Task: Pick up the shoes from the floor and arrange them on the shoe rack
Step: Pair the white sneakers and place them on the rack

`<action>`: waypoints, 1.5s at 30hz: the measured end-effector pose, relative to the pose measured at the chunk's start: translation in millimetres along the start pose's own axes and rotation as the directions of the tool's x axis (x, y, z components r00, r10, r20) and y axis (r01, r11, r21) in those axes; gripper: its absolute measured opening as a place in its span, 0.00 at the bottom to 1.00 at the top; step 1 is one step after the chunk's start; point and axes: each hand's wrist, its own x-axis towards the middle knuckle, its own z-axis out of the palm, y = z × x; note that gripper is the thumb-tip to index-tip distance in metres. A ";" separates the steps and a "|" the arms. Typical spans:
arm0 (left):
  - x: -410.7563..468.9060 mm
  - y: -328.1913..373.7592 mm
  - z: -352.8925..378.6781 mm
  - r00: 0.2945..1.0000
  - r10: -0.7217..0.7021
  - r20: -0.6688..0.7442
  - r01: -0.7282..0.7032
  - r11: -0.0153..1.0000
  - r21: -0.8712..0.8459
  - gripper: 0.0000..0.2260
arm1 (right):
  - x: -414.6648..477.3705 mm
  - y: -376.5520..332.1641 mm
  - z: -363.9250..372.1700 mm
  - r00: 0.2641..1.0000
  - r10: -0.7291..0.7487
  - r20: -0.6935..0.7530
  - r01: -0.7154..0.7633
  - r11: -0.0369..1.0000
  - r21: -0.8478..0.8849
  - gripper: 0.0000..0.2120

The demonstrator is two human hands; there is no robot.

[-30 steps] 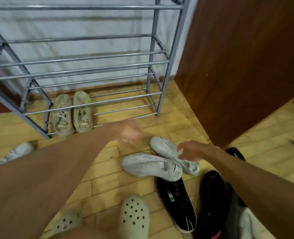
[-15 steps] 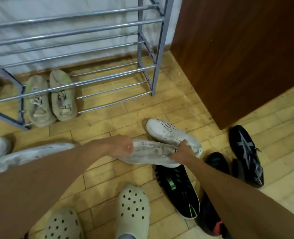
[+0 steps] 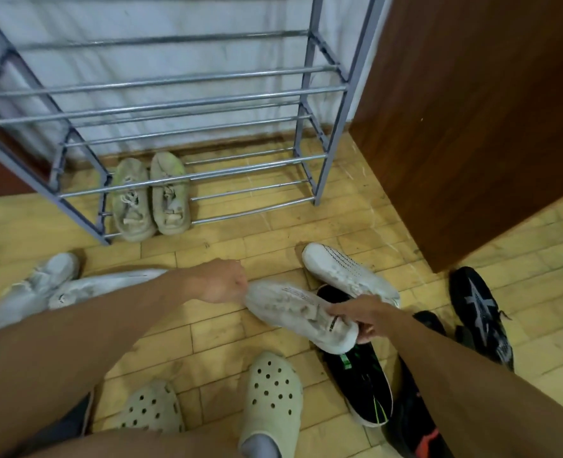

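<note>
A worn white sneaker [image 3: 293, 309] is lifted off the wooden floor, toe to the left. My right hand [image 3: 364, 320] grips its heel and my left hand [image 3: 222, 280] is closed at its toe. Its white partner [image 3: 346, 272] lies on the floor just behind. The grey metal shoe rack [image 3: 187, 104] stands against the wall, with one pair of dirty beige sneakers [image 3: 151, 196] on its lowest tier at the left. A black sneaker with green marks [image 3: 362, 381] lies under the held shoe.
Two pale grey shoes [image 3: 42, 285] lie on the floor at the left. Black shoes [image 3: 478, 312] lie at the right beside a brown wooden cabinet [image 3: 471, 110]. My feet in perforated beige clogs [image 3: 270, 391] stand at the bottom of the view.
Both hands reached down to the white sneaker and took hold of it. It now sits raised and tilted over the black shoe. The view has lifted slightly toward the rack.
</note>
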 end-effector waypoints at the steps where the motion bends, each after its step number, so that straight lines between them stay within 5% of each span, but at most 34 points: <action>1: -8.7 -6.8 2.8 0.998 -0.006 -0.061 0.003 0.999 -0.048 0.09 | -5.2 -1.4 3.0 1.000 0.005 0.011 -0.005 1.000 -0.028 0.18; 7: -60.6 -39.9 16.4 0.987 -0.051 -0.155 0.042 0.997 -0.064 0.11 | -51.6 -55.9 5.9 0.993 -0.118 0.031 0.121 0.920 -0.372 0.20; 15: -111.6 -73.9 -36.3 0.981 -0.088 -0.174 0.087 0.996 -0.011 0.14 | -115.7 -174.6 22.1 0.884 -0.464 0.055 0.322 0.521 -0.790 0.19; 24: -147.8 -160.3 -44.1 0.923 -0.318 -0.216 0.330 0.944 0.022 0.05 | -121.0 -236.0 17.2 0.928 -0.339 0.156 0.311 0.470 -0.826 0.21; 26: -142.6 -175.7 -43.1 0.907 -0.358 -0.224 0.367 0.930 0.002 0.10 | -109.3 -244.0 38.9 0.943 -0.285 0.169 0.282 0.423 -0.861 0.23; 29: -132.4 -195.1 -40.8 0.925 -0.359 -0.121 0.360 0.933 -0.012 0.17 | -85.2 -249.3 72.9 0.950 -0.272 0.154 0.279 0.515 -0.811 0.23; 32: -127.1 -212.1 -33.1 0.935 -0.346 -0.076 0.352 0.933 0.076 0.06 | -59.2 -244.3 101.6 0.941 -0.328 0.080 0.306 0.726 -0.616 0.19; 35: -123.9 -225.0 -21.6 0.936 -0.352 -0.019 0.352 0.931 0.099 0.05 | -42.4 -228.6 122.6 0.960 -0.280 0.029 0.269 0.879 -0.393 0.16; 40: -117.4 -240.6 8.7 0.910 -0.412 0.050 0.404 0.907 0.116 0.16 | -36.7 -194.0 163.8 0.961 -0.196 0.194 0.203 0.979 -0.013 0.12; 45: -95.0 -249.3 30.7 0.904 -0.423 -0.052 0.426 0.894 0.137 0.18 | -20.2 -183.6 198.7 0.951 -0.147 0.271 0.157 0.987 -0.017 0.16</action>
